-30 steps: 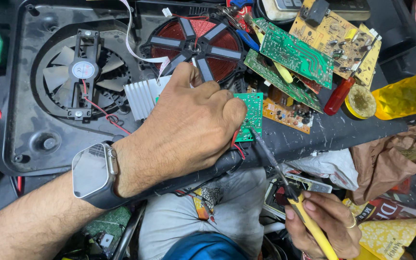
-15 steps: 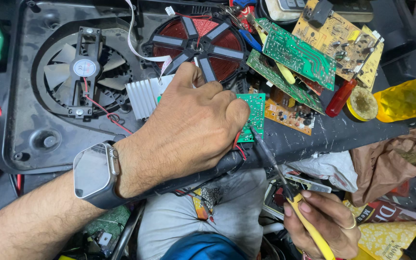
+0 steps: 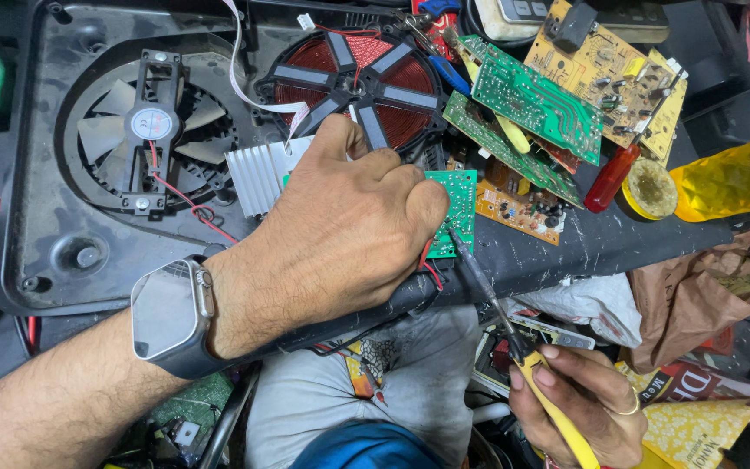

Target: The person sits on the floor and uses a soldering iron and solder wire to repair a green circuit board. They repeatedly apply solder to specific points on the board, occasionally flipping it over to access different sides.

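Observation:
My left hand (image 3: 340,226) lies palm down on a small green circuit board (image 3: 457,208) inside an opened black appliance base (image 3: 45,260), pressing it in place. A grey wristwatch (image 3: 167,313) is on that wrist. My right hand (image 3: 579,404) grips the yellow handle of a soldering iron (image 3: 514,343), low at the right. The iron's dark tip reaches up to the lower edge of the green board, beside my left fingers. A red and black round coil (image 3: 358,82) sits just beyond my left hand. A ribbed aluminium heat sink (image 3: 258,174) lies by my thumb.
A black fan (image 3: 145,139) with red wires sits in the base at the left. Several green and yellow circuit boards (image 3: 549,95) are piled at the upper right, with a red-handled tool (image 3: 605,178), a round tin (image 3: 648,187) and a yellow bag (image 3: 731,178). Cloth and packets lie below.
The soldering iron's tip has edged up to the board's lower edge. My left hand stays pressed on the board, with hardly any shift.

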### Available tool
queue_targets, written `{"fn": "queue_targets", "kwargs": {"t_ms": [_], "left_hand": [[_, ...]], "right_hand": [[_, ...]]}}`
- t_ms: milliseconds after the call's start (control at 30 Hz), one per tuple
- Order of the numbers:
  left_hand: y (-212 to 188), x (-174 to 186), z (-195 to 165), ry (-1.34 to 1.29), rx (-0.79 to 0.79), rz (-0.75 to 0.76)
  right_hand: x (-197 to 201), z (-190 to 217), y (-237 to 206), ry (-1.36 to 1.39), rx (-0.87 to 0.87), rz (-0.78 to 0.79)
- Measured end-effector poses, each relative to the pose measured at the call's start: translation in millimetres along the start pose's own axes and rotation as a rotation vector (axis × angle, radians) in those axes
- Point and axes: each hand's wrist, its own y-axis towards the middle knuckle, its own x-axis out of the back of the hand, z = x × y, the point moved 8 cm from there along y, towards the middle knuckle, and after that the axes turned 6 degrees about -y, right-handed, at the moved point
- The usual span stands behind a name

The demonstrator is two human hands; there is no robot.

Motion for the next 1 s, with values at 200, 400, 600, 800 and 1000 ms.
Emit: {"fn": "queue_targets", "kwargs": {"t_ms": [200,400,600,800,1000], "left_hand": [[-0.4,0.2,0.3,0.002,0.001,-0.001],[-0.2,0.1,0.4,0.006,-0.002,-0.004],[-0.5,-0.6,-0.8,0.022,-0.008,0.000],[0.2,-0.2,-1.0,0.027,-0.005,0.000],[0.6,0.1,-1.3,0.010,-0.010,-0.005]], "right_hand": [[-1.1,-1.2,-2.8,0.030,0.020,0.014],[-2.1,-0.5,-0.7,-0.009,0.075,-0.017],[-3.0,1.6,0.3,-0.036,0.120,-0.028],[-1.3,-2.6,-2.3,-0.033,-0.004,-0.060],[-1.6,-1.6,-2.4,-0.037,0.042,-0.050]]}}
